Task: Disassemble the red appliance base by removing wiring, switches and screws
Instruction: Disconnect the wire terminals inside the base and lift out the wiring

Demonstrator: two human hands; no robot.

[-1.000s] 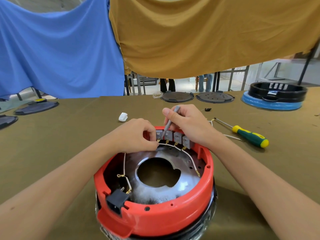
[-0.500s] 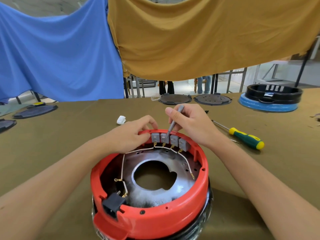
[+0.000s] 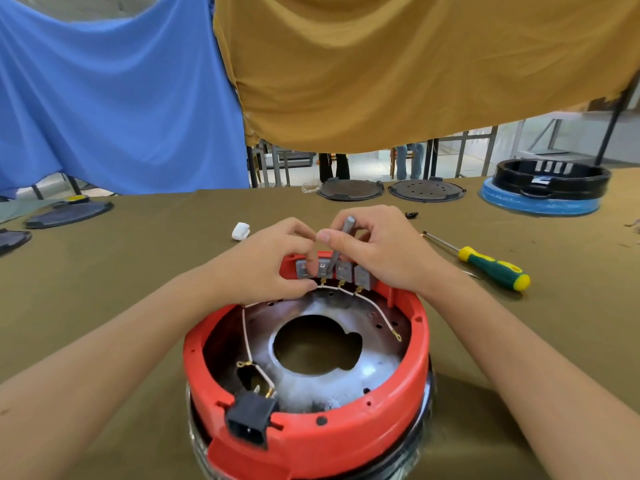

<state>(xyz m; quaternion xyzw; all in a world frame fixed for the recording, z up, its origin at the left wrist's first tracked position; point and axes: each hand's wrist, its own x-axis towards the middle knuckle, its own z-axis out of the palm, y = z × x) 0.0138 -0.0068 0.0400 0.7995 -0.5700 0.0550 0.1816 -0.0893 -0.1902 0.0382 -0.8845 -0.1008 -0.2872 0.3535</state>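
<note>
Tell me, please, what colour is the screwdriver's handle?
Green and yellow, on the screwdriver in the head view.

Screwdriver (image 3: 485, 265) right of red base (image 3: 311, 438)

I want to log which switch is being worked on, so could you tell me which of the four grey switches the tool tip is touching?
The second grey switch from the left: the grey tool held in the right hand comes down onto it, while the other three are not touched by the tool.
</note>
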